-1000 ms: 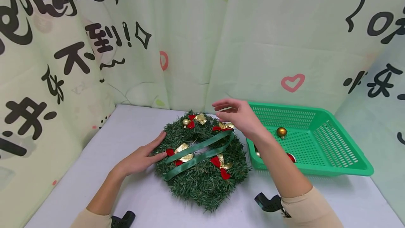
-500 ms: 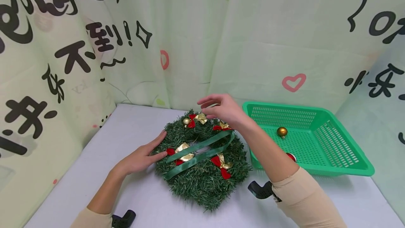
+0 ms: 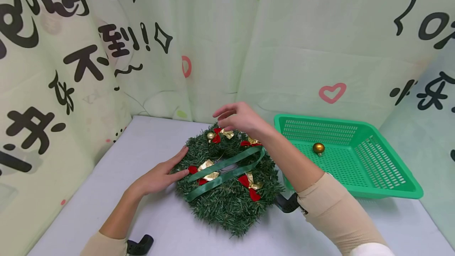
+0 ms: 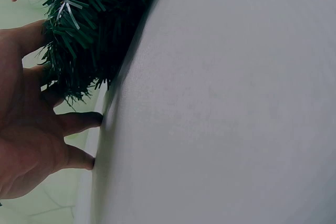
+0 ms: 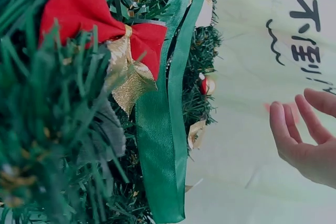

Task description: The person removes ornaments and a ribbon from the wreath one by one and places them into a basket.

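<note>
A green Christmas wreath (image 3: 227, 208) lies on the table, decorated with several red-and-gold bows (image 3: 251, 185) and a small gold ball (image 3: 211, 136). Across its middle runs a green ribbon (image 3: 220, 177). My left hand (image 3: 161, 175) rests against the wreath's left edge, fingers spread; in the left wrist view two fingers of this hand (image 4: 37, 114) touch the table. Above the wreath's far edge hovers my right hand (image 3: 239, 118), fingers loosely bent. The right wrist view shows nothing in that hand (image 5: 307, 142), apart from the ribbon (image 5: 157, 150) and a red bow (image 5: 147, 45).
To the right stands a green plastic basket (image 3: 398, 149) with a gold ball ornament (image 3: 318, 148) in it; my right forearm covers part of its near left side. A printed curtain (image 3: 284, 42) hangs behind the white table (image 3: 156, 137) and along its left side.
My right hand has moved left from beside the basket to above the wreath's far edge. My left hand and the wreath have stayed put.
</note>
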### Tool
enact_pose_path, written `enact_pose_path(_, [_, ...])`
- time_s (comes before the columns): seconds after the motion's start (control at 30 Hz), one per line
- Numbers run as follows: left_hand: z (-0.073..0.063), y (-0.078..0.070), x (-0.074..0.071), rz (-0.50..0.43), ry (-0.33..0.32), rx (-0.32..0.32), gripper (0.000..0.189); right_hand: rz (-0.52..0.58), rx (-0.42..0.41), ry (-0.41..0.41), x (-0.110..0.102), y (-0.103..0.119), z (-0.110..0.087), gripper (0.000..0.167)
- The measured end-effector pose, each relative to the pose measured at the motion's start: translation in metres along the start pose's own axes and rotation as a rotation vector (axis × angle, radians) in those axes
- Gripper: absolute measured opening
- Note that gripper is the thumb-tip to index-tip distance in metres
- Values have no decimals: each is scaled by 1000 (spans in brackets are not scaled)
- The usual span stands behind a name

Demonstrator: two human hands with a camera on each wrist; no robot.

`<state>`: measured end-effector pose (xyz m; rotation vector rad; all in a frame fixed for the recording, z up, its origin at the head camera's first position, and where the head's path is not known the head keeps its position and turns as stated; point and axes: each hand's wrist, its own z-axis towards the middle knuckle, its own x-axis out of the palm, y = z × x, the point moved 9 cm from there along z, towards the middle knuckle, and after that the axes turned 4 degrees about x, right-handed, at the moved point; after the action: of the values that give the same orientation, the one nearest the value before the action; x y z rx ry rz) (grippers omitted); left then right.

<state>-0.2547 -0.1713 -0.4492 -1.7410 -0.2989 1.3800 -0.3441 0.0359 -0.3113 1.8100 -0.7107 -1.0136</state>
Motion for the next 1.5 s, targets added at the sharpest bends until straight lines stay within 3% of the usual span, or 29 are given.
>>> enact_pose_path(0.33, [2,2,2,-13,7,-8,79,-129,5,36,8,1,21,27])
enact_pose_path(0.57, [2,3,1,-10,4,-13,81,-163,36,65,17,-4,34,27])
enact_pose_path(1.5, [1,2,0,-16,4,5,78,-295,43,82,35,-30,60,32])
